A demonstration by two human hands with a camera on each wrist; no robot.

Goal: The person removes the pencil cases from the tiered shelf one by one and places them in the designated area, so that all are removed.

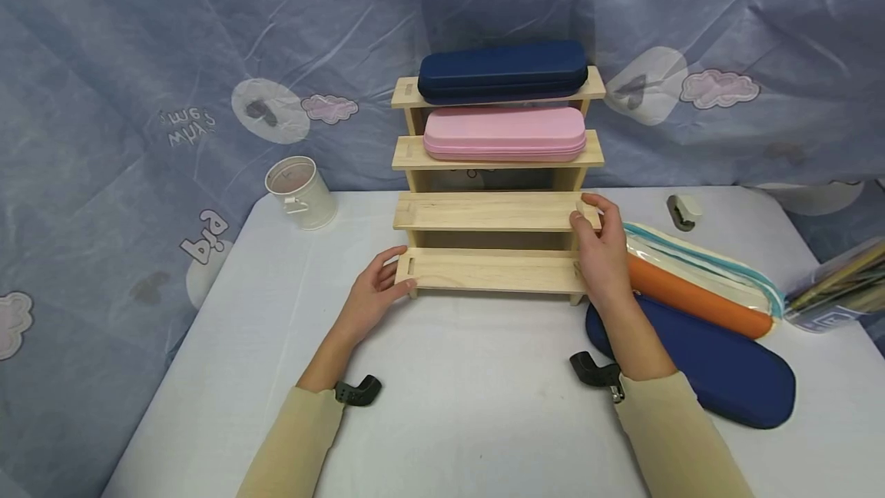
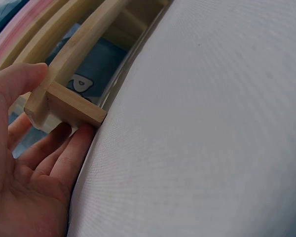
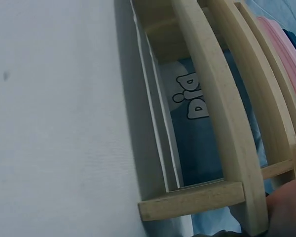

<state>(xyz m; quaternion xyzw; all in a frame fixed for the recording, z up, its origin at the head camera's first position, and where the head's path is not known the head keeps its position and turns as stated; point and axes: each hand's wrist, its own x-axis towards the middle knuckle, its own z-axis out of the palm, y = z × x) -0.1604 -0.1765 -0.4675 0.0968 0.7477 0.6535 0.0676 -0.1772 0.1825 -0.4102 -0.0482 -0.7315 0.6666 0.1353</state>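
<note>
A tiered wooden rack (image 1: 494,270) of pale step-like shelves stands at the back of the table. My left hand (image 1: 369,298) holds the left end of its lowest shelf. In the left wrist view, that thumb (image 2: 32,76) lies on the shelf's edge while the fingers reach behind the end support. At the rack's right side, my right hand (image 1: 604,260) grips the end of the second shelf from the bottom. Most of this hand is cut off in the right wrist view. A navy case (image 1: 503,71) lies on the top shelf, and a pink case (image 1: 505,133) on the shelf below.
Right of the rack lie a clear pouch with an orange side (image 1: 698,290) and a flat navy case (image 1: 719,367), partly under my right forearm. A small stapler-like item (image 1: 684,211) sits behind them. A container of pencils (image 1: 836,298) stands far right, a white bucket (image 1: 311,202) back left.
</note>
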